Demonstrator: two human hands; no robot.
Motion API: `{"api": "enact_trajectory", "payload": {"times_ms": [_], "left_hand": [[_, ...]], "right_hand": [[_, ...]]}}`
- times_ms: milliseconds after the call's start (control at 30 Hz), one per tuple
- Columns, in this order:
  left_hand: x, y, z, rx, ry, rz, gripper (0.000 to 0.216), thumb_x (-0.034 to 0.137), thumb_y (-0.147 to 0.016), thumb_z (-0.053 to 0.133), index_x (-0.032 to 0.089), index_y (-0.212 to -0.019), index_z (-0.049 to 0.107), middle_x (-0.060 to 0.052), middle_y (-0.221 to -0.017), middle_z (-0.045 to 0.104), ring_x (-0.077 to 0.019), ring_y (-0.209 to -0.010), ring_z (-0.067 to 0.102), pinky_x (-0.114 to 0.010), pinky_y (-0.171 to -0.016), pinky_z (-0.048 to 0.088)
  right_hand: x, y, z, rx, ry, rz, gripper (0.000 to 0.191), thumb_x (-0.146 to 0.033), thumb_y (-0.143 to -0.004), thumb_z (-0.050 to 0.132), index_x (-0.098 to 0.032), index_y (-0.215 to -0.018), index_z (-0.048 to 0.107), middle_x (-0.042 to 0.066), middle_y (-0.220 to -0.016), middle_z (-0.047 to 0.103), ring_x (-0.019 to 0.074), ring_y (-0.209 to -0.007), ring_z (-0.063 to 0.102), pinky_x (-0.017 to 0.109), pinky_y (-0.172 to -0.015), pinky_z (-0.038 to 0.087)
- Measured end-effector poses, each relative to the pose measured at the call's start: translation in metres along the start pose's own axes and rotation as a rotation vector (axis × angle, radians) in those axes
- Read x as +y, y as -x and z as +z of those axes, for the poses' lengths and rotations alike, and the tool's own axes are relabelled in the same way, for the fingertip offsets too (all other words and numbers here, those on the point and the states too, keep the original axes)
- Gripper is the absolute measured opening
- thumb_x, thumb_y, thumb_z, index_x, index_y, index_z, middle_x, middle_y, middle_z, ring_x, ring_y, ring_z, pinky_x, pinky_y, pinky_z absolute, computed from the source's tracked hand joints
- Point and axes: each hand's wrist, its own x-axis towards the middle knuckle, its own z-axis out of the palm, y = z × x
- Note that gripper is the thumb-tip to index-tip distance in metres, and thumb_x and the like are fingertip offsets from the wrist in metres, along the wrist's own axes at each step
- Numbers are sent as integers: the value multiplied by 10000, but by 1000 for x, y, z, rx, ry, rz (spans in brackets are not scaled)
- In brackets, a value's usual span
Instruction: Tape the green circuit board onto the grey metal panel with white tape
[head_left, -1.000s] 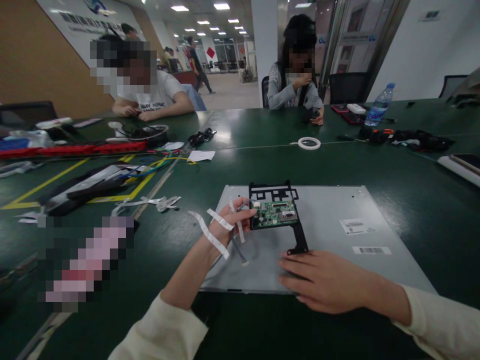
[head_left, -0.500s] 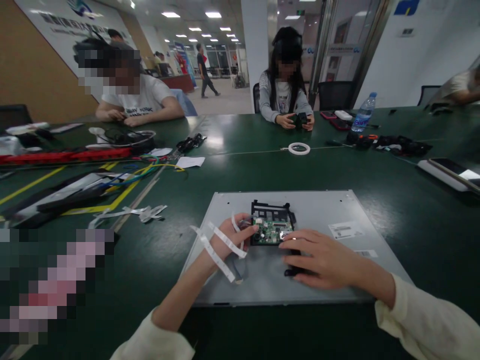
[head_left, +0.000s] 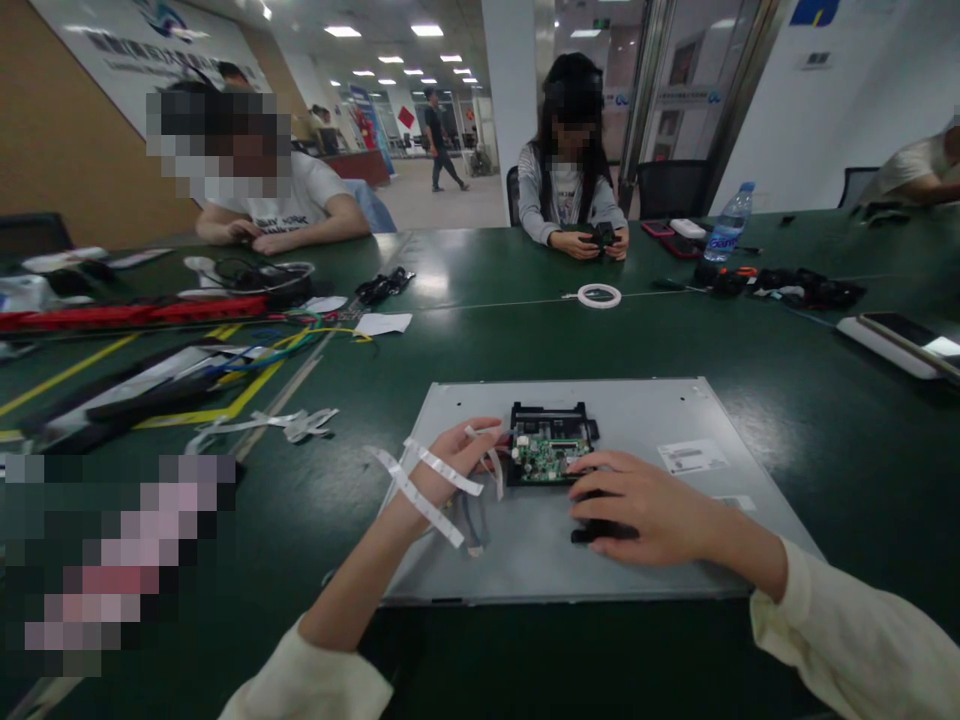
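Note:
A green circuit board (head_left: 551,458) lies in a black plastic frame (head_left: 551,415) on a flat silver metal panel (head_left: 510,570). My left hand (head_left: 466,455) is at the board's left side, fingers drawn together by thin wires; what they pinch is hidden. White printed strips (head_left: 424,500) lie across that hand and wrist, and a grey cable (head_left: 472,525) hangs below. My right hand (head_left: 637,505) curls over a black part (head_left: 600,532) mostly covered by the palm, its index fingertip at the board's lower right edge.
White labels (head_left: 691,456) are stuck on the panel's right. Loose white strips (head_left: 296,424), cables and a red power strip (head_left: 150,315) lie left. Beyond are a white ring (head_left: 598,296), a water bottle (head_left: 729,225) and phones (head_left: 907,340). Several people sit around the table.
My left thumb has come off the board's edge and the hand has drawn slightly left. The framed board lies flatter on the panel. My right hand has barely moved.

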Motion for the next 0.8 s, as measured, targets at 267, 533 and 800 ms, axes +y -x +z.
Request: {"api": "enact_trajectory", "payload": {"times_ms": [267,533,800], "left_hand": [[10,0,-2,20,-94,36,465,413,-719,634,134,-1083,557,-134,-1011,705,-235,-925,665,-299,-708,493],[-2,-6,-9,-20,23,10,498,394,-684,662,144,-1102,557,-133,-1002,707,-239,-925,667,-311,-707,493],[2,-3,-8,25,-169,94,332,435,-721,631,150,-883,683,-74,-843,709,-192,-759,639,-275,-637,474]], "right_hand": [[0,1,-1,-1,5,-10,308,-345,-853,559,-152,-1082,630,82,-1170,607,202,-1270,398,409,-1052,356],[0,2,-3,-5,-9,-1,324,-330,-837,578,-170,-1117,620,83,-1179,603,211,-1263,412,436,-1038,368],[3,5,-1,53,20,124,431,-310,-881,519,-211,-1299,491,93,-1410,404,214,-1328,319,463,-1067,341]]}}
